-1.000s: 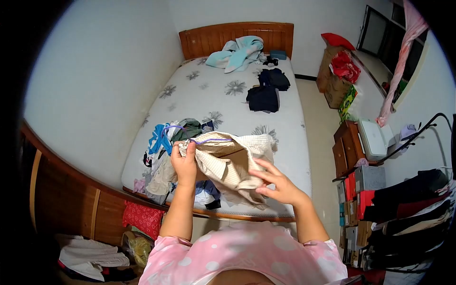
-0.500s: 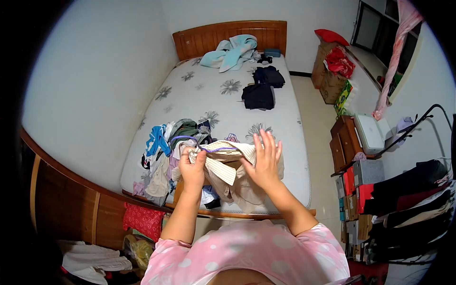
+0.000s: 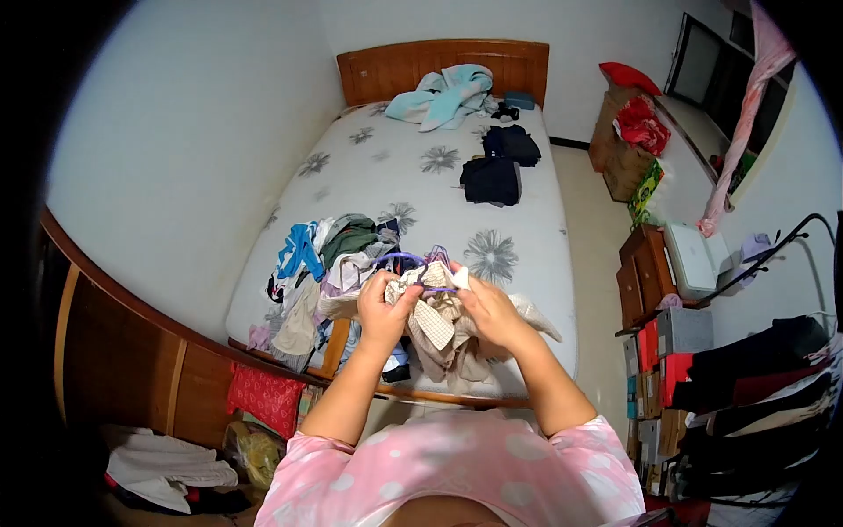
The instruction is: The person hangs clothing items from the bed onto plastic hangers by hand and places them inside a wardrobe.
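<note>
Already, dark clothes [image 3: 490, 181] lie folded, a heap [image 3: 349, 239] unfolded, while left hand [image 3: 383, 314] and right hand [image 3: 493, 314] grip a beige garment [image 3: 432, 325] at a purple hanger [image 3: 400, 256].

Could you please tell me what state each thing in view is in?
Left hand: closed on garment
Right hand: gripping garment
Garment: bunched, held up
Hanger: partly covered by garment
Pile: loose, jumbled
Dark clothes: folded, flat
Blanket: crumpled
Curtain: gathered, hanging
</note>
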### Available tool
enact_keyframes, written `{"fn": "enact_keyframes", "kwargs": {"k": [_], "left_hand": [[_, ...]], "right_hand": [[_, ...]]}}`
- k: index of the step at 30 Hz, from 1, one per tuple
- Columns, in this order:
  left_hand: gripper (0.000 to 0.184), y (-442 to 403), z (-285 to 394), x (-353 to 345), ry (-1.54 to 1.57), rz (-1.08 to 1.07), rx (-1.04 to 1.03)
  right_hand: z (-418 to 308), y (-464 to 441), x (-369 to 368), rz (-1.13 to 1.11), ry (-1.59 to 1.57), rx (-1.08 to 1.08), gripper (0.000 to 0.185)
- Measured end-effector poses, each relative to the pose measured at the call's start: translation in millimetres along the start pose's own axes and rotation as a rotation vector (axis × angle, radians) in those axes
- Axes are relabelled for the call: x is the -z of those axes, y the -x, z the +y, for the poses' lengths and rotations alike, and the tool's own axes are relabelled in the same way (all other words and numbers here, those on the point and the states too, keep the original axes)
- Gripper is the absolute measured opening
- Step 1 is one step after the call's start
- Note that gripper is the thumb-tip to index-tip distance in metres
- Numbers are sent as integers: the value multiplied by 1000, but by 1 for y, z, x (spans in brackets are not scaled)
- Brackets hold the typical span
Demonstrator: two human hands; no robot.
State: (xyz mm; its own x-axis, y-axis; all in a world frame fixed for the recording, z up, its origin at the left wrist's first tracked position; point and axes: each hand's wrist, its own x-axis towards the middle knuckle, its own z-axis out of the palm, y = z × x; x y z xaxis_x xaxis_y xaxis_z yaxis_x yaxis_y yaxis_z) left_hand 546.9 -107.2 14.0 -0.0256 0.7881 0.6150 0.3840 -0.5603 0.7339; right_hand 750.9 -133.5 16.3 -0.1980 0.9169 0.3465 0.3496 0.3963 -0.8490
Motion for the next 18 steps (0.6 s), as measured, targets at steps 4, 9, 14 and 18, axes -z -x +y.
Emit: {"fn": "enact_keyframes", "kwargs": {"k": [4,9,14,18], "left_hand": [[35,1,-11,5,84,-2,179],[45,5,-25,4,161,-244,173],[46,-9,-22,25,86,-212,37],[26,-7,-53,44,-82,-216,113]], "right_hand": [[-5,1,11,-89,-287,2,49],[-10,4,12,87,398,154,32],[7,2,29,388,412,268,23],[6,2,43,418,390,243,23]]}}
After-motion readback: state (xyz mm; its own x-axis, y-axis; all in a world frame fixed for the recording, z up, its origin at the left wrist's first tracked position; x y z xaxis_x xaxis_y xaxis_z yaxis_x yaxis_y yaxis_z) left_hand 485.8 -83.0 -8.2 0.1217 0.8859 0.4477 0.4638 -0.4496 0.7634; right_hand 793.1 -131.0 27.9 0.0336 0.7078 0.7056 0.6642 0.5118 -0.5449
